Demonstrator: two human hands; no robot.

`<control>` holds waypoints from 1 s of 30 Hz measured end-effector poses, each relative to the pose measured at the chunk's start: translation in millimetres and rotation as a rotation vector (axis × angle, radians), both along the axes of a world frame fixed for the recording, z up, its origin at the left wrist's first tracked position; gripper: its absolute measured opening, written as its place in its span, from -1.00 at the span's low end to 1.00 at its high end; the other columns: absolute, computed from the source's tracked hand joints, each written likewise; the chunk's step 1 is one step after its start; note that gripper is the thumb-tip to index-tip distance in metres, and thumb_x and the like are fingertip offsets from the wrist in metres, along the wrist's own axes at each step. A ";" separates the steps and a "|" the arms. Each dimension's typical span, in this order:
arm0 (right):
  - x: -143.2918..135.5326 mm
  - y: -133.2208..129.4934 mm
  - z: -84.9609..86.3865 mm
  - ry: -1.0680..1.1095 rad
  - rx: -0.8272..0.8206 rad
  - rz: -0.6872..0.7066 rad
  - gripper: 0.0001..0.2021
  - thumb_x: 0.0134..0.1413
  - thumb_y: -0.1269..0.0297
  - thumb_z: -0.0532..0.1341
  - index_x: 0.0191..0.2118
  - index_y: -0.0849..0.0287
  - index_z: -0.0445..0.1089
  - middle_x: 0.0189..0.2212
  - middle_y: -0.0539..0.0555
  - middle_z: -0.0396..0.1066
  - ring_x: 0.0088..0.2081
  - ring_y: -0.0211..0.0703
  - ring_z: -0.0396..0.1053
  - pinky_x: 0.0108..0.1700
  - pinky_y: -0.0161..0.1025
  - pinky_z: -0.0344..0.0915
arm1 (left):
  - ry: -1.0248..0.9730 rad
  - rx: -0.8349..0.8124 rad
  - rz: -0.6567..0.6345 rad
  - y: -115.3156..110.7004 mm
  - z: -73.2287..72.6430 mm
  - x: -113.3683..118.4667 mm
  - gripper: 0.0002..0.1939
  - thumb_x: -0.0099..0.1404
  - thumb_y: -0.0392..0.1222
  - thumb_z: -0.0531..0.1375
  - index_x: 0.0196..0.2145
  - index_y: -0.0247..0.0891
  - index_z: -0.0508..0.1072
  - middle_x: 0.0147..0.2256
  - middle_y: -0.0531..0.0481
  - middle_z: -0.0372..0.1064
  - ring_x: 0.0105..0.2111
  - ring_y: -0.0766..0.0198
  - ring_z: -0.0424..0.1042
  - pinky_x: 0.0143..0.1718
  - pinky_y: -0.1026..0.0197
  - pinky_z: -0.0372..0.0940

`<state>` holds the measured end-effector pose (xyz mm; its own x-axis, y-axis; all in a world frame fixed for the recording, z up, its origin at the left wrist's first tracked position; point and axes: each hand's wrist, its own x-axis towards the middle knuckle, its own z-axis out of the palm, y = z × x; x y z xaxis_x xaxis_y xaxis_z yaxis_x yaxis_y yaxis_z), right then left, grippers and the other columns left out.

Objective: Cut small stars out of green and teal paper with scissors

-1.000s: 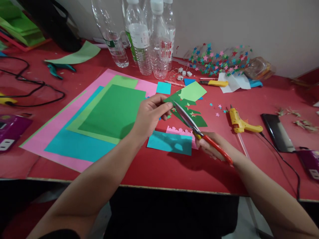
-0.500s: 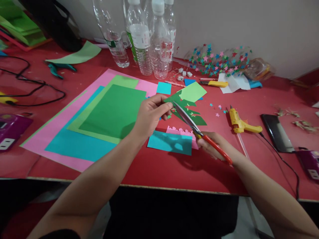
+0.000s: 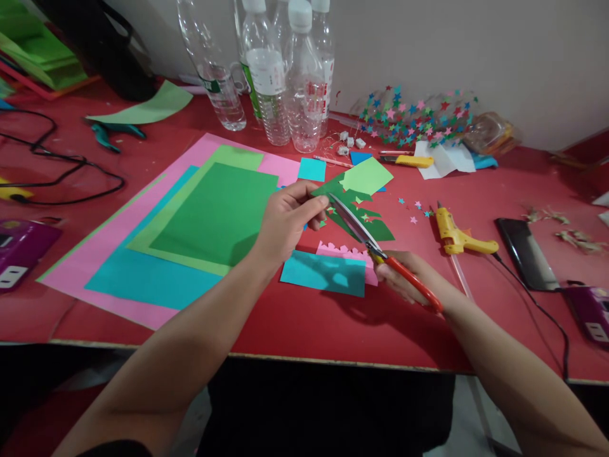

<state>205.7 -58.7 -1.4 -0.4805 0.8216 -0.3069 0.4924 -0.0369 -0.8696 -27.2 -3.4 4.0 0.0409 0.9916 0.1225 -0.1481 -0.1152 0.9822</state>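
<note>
My left hand (image 3: 295, 209) pinches the edge of a piece of dark green paper (image 3: 323, 188) between thumb and fingers. In my right hand (image 3: 404, 273) is a pair of scissors (image 3: 354, 219) with red handles, its blades pointing up and left. The blade tips lie right at the held paper, beside my left thumb. Behind the blades are jagged dark green paper scraps (image 3: 380, 230) and a light green paper piece (image 3: 368, 176). Below them lie a blue paper rectangle (image 3: 318, 273) and a notched pink paper strip (image 3: 371, 274). How much of the green paper is in my fingers is hidden.
Large coloured sheets (image 3: 214, 209) are stacked at left. Plastic bottles (image 3: 304, 95) stand along the wall. At right lie a yellow glue gun (image 3: 461, 235) with its cord, a phone (image 3: 526, 254) and small paper stars (image 3: 413, 219). A yellow cutter (image 3: 413, 160) and pliers (image 3: 114, 132) lie farther back.
</note>
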 end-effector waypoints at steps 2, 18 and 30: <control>0.5 0.1 0.0 -0.003 0.006 0.001 -0.65 0.17 0.03 0.13 -0.51 0.14 0.12 -0.72 -0.16 0.03 -0.70 -0.40 -0.01 -0.62 -0.37 -0.08 | -0.001 0.000 0.001 0.0 0.0 0.1 -0.90 0.12 -0.27 0.21 -0.53 -0.26 0.39 -0.65 0.14 0.29 -0.68 0.50 0.24 -0.63 0.40 0.17; -3.8 -3.1 3.6 0.089 -0.115 0.005 -0.49 0.11 -0.25 0.06 -0.44 0.18 0.20 -0.80 -0.17 0.06 -0.78 -0.42 -0.04 -0.69 -0.38 -0.11 | 0.026 0.079 0.083 -1.7 -3.3 2.5 -0.87 0.14 -0.28 0.20 -0.54 -0.24 0.36 -0.61 0.14 0.25 -0.62 0.48 0.21 -0.59 0.38 0.19; -2.5 -3.7 4.5 0.125 -0.114 0.054 -0.47 0.14 -0.26 0.02 -0.38 0.21 0.23 -0.76 -0.18 0.09 -0.76 -0.42 -0.02 -0.66 -0.37 -0.07 | 0.052 0.078 0.083 -6.0 0.3 4.8 -0.83 0.14 -0.26 0.21 -0.58 -0.22 0.33 -0.60 0.12 0.15 -0.58 0.44 0.16 -0.52 0.34 0.19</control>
<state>203.3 -62.4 3.1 -0.5631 0.7569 -0.3317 0.3851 -0.1149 -0.9157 -22.4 -9.4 4.3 -0.0330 0.9793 0.1996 -0.0839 -0.2017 0.9759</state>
